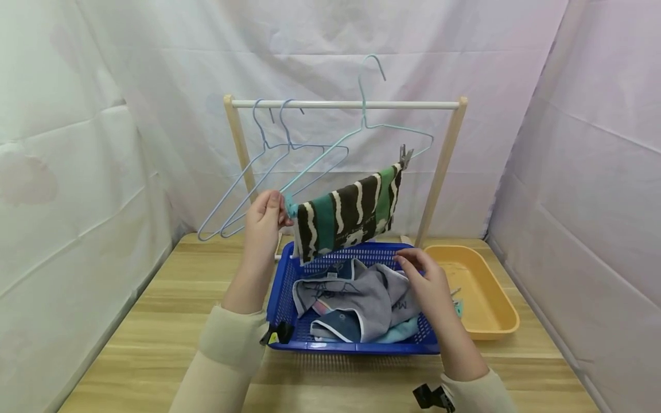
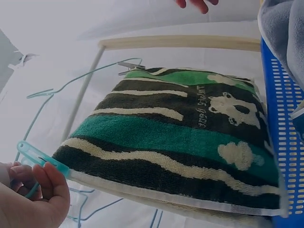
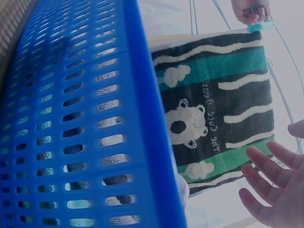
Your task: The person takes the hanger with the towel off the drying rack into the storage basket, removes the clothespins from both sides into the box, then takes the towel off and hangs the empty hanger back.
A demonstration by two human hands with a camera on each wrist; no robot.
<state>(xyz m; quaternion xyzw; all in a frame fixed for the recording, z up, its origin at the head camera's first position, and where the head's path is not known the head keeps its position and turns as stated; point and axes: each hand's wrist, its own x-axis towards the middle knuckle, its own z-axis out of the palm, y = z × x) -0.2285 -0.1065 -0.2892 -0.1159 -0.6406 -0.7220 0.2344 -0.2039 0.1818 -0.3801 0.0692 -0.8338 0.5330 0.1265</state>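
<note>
My left hand grips the lower left corner of a mint-green wire hanger, right beside a turquoise clothespin. A striped green, dark and cream towel with a bear pattern hangs folded from the hanger. The turquoise pin holds one top corner of it, and a grey clothespin the other. With fingers loosely spread, my right hand hovers over the right side of a blue basket, holding nothing. Inside the basket lies a grey cloth with white edging.
Behind stands a rack with a white rail and wooden posts. Two blue hangers hang at its left. To the right of the basket is a yellow tray with clothespins. White curtains surround the wooden table.
</note>
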